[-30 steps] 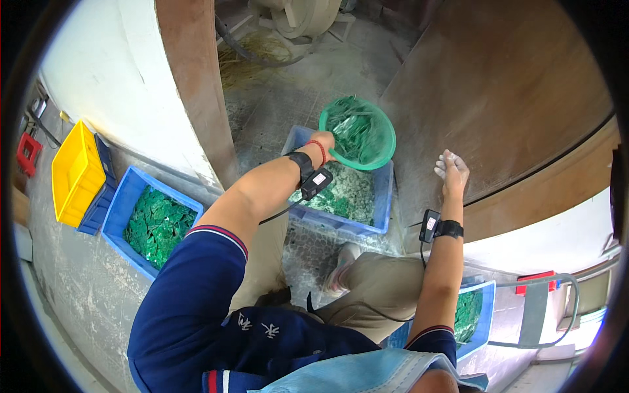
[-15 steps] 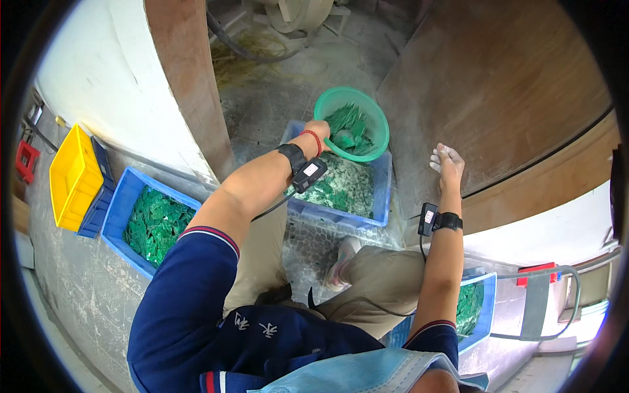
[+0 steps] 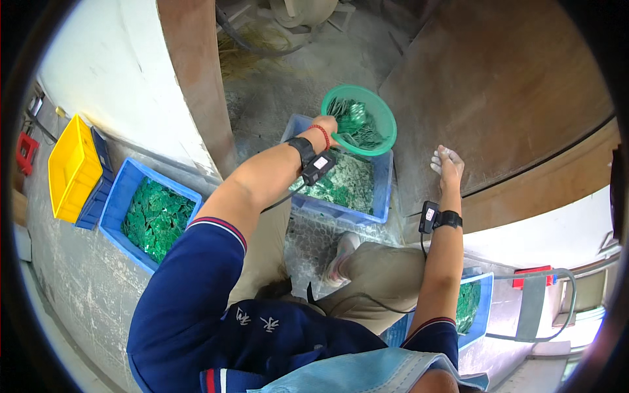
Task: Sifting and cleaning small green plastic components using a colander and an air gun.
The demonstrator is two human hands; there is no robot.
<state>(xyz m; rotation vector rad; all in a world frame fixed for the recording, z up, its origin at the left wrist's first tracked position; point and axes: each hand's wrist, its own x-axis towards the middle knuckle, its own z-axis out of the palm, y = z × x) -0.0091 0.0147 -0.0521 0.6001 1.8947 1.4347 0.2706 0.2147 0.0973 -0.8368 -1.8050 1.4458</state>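
Observation:
My left hand [image 3: 325, 127] grips the near left rim of a round green plastic basin [image 3: 389, 133]. Inside the basin lie thin green pieces [image 3: 356, 116], some with a shiny patterned face; they are blurred. Held tilted, the basin hangs above a blue crate [image 3: 341, 211]. Green flakes mixed with white powder [image 3: 347, 178] fill that crate. Apart from the basin, on the right, my right hand [image 3: 449, 165] is raised with curled fingers coated in white powder. Nothing shows in its fingers.
Left of me stand a blue crate of green flakes [image 3: 157, 221] and a yellow crate [image 3: 71, 171] stacked on a dark blue one. Another blue crate [image 3: 485, 308] is at my right. A brown curved panel [image 3: 498, 85] rises at the right, a white wall [image 3: 124, 78] at the left.
My left hand has moved slightly right with the basin. The green pieces inside have shifted and lie differently. My right hand has stayed almost in place.

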